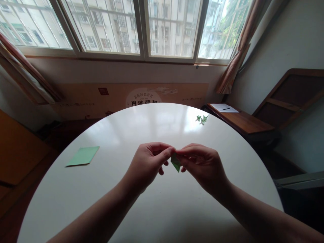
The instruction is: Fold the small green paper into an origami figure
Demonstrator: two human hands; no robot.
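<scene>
A small piece of folded green paper (175, 163) is held above the middle of the table, its pointed lower end hanging down. My left hand (151, 159) pinches it from the left between thumb and index finger. From the other side, my right hand (201, 160) grips it with thumb and fingertips, and the two hands meet at its top. The fingers hide the paper's upper part. To the left lies a stack of light green square paper (83, 156). Several small folded green paper figures (202, 119), apparently cranes, sit near the far right edge.
The round white table (121, 131) fills the foreground. Beyond its right edge stands a wooden side table (243, 119) bearing a white sheet (220, 107) and a pen (226, 109). Barred windows (174, 30) and curtains (235, 67) are behind.
</scene>
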